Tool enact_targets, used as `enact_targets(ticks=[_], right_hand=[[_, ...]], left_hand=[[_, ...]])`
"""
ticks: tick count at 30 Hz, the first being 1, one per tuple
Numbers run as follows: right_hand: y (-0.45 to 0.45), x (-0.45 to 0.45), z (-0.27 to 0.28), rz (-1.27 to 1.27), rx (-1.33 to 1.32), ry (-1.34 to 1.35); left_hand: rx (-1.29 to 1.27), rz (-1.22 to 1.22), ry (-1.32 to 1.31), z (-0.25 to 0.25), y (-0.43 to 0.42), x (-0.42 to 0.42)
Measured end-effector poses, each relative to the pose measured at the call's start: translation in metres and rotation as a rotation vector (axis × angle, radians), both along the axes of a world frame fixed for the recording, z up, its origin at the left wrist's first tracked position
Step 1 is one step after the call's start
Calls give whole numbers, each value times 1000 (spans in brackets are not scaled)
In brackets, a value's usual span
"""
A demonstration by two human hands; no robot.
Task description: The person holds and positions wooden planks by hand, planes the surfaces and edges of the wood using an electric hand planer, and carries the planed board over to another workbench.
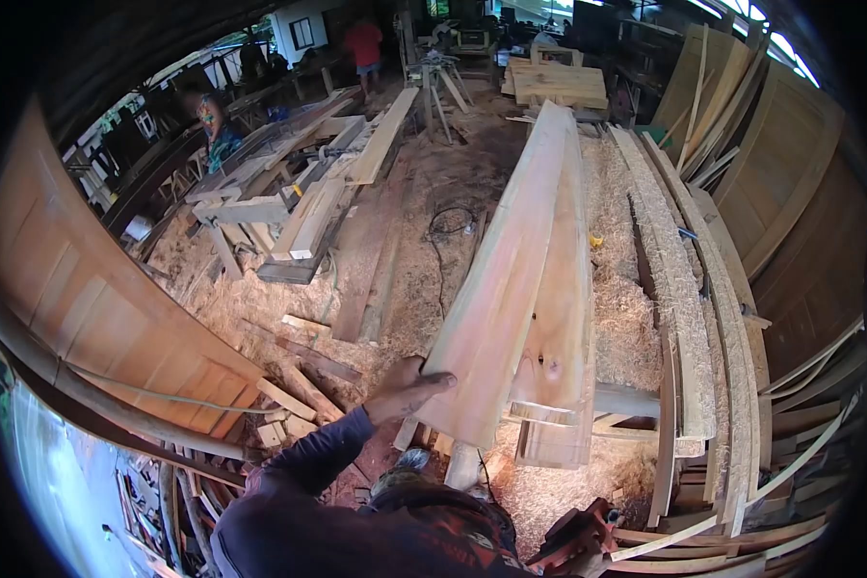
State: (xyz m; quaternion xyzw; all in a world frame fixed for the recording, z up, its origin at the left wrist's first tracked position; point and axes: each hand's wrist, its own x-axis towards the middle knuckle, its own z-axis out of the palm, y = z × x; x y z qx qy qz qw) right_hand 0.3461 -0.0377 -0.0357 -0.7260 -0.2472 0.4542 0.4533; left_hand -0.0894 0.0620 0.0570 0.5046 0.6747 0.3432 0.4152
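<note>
My left hand (407,390) grips the near left edge of a long, pale wooden plank (501,289), its thumb lying on the top face. The plank stretches away from me and narrows with distance. Beneath and to the right of it lies another plank (557,347) with dark knots. Low in the view, right of my body, is a red and dark tool (576,541), too unclear to name. My right hand does not show.
Shavings cover the floor (626,332). Long boards (679,299) lie stacked at right, and door panels (96,308) lean at left. A cord (438,246) lies on the floor. Beyond are a workbench (250,207) and two people, one in a red shirt (363,43).
</note>
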Motion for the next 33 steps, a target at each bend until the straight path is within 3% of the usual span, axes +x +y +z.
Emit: enact_targets(ticks=[1,3,4,10,15,21,25,30,32,33], right_hand=[[1,-1,0,7,4,0],[3,-1,-2,16,12,5],[2,1,-2,18,17,10],[1,-1,-3,33,16,48],[-14,12,1,-57,2,72],[-38,34,5,-184,-23,55],[-40,30,3,-161,-26,56],[-38,29,2,-152,-9,51],[-36,28,0,-139,5,50],[-35,28,-1,-134,16,48]], left_hand=[[4,13,-6,-8,-3,7],[43,-55,253,-18,-5,33],[168,-34,221,-16,-2,50],[160,-167,487,-9,18,126],[138,-159,362,-3,23,157],[198,-147,460,21,24,167],[72,-132,541,27,26,168],[-5,-72,400,23,21,163],[188,-9,102,2,17,160],[188,-4,99,4,19,158]])
